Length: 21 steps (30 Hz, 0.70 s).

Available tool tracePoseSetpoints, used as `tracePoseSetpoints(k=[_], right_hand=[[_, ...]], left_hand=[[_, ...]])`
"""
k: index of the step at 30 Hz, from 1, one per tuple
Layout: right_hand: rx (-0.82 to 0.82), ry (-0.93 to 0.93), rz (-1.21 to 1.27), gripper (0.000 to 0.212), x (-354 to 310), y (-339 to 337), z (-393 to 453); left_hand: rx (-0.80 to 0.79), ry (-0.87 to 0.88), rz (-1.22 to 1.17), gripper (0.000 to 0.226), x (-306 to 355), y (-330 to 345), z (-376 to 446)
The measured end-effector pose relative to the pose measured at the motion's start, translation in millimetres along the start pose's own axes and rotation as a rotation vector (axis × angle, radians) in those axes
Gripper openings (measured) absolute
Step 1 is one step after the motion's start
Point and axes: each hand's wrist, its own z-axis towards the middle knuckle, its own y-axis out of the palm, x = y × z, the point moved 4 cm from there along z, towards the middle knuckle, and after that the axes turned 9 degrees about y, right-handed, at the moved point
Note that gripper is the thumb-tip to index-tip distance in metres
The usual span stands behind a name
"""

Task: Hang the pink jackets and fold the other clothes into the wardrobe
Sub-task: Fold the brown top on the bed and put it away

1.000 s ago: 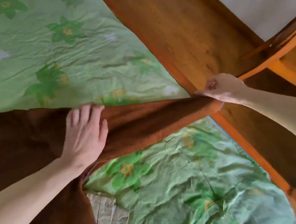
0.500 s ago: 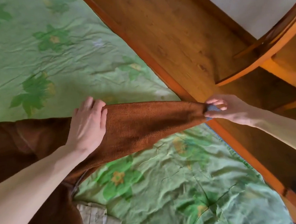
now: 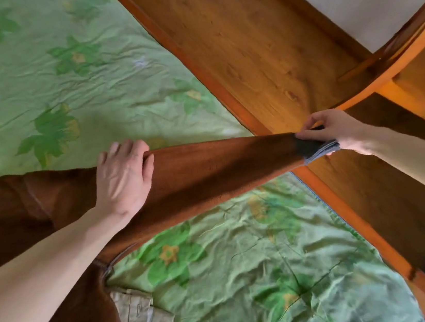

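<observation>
Now left hand (image 3: 124, 177) grips brown sleeve (image 3: 220, 165) — right hand (image 3: 336, 128) pinches grey cuff (image 3: 315, 148).

No words, labels, brand marks, numbers or signs could be read anywhere in the view.
</observation>
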Motion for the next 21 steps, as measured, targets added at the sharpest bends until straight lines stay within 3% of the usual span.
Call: tracePoseSetpoints(k=[5, 13, 18, 21], right_hand=[[0.061, 0.002, -0.101, 0.037, 26, 13, -9], [0.238, 0.087, 0.052, 0.031, 43, 25, -26], [0.282, 0.169, 0.180, 0.028, 14, 37, -46], [0.348, 0.072, 0.164, 0.023, -35, 42, -76]], left_hand=[[-0.004, 0.140, 0.029, 0.023, 24, 3, -26], [-0.378, 0.078, -0.071, 0.075, 50, 31, -78], [-0.495, 0.045, -0.243, 0.083, 51, 30, -77], [-0.356, -0.050, -0.559, 0.069, 59, 5, -71]])
